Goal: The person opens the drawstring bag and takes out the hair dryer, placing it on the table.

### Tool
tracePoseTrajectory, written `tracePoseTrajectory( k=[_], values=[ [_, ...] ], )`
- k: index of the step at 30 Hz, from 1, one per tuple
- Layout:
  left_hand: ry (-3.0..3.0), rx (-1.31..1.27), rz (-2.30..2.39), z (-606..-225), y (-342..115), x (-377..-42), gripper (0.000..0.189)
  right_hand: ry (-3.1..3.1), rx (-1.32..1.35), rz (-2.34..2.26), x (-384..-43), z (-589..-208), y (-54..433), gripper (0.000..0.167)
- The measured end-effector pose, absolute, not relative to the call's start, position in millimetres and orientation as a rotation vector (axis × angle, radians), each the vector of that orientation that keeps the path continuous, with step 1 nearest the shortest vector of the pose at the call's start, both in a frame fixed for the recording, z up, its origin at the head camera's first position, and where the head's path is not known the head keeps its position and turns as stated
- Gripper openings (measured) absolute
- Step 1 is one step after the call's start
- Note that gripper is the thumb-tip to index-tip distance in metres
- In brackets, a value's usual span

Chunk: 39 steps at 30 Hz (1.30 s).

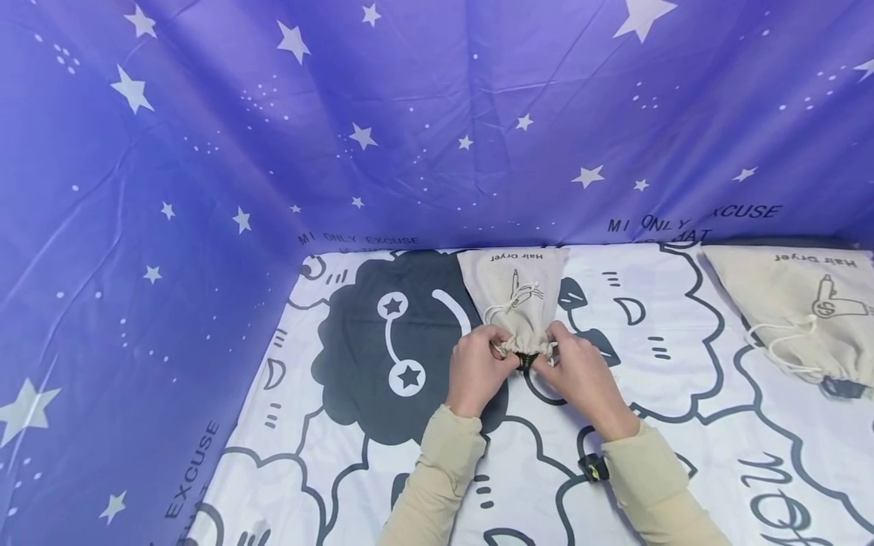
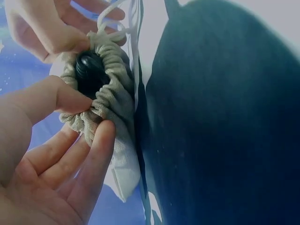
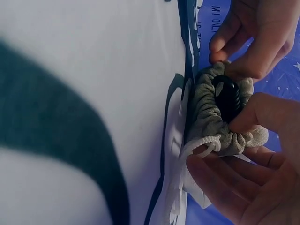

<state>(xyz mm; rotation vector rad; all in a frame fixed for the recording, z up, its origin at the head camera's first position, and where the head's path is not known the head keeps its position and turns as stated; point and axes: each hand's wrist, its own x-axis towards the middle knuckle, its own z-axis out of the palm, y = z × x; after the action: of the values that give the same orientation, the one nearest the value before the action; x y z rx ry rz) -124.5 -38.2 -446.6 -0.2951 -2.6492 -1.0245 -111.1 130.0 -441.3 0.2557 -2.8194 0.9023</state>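
A beige drawstring bag printed "Hair Dryer" lies on the patterned sheet, its gathered mouth toward me. My left hand pinches one side of that mouth between thumb and fingers. On the opposite side, my right hand pinches the ruched rim the same way. Between them the mouth stands partly open, and a coiled black cord shows inside; the rest of the contents is hidden by the cloth. White drawstrings loop out at the rim near the right hand's fingers.
A second beige "Hair Dryer" bag lies at the right, something dark showing at its mouth. A small black object is by my right wrist. Purple star-printed fabric rises behind and at the left of the white sheet.
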Motion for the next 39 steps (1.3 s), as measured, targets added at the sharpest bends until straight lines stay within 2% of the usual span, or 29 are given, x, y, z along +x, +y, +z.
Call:
tracePoseTrajectory(
  k=[24,33,39],
  values=[
    [-2.667,-0.206,-1.106,-447.1,-57.9,-124.9,0.018,-2.815,0.248,0.891,-109.3,-440.3,146.0,0.020],
    [-2.660,-0.211,-1.101,-444.2,-53.9,-125.4,0.015,-2.797,0.265,0.890,-110.7,-438.9,143.8,0.024],
    [-2.635,-0.210,-1.140,-443.0,-54.6,-127.0,0.017,-2.780,0.262,0.898,-111.0,-435.6,145.3,0.021]
  ],
)
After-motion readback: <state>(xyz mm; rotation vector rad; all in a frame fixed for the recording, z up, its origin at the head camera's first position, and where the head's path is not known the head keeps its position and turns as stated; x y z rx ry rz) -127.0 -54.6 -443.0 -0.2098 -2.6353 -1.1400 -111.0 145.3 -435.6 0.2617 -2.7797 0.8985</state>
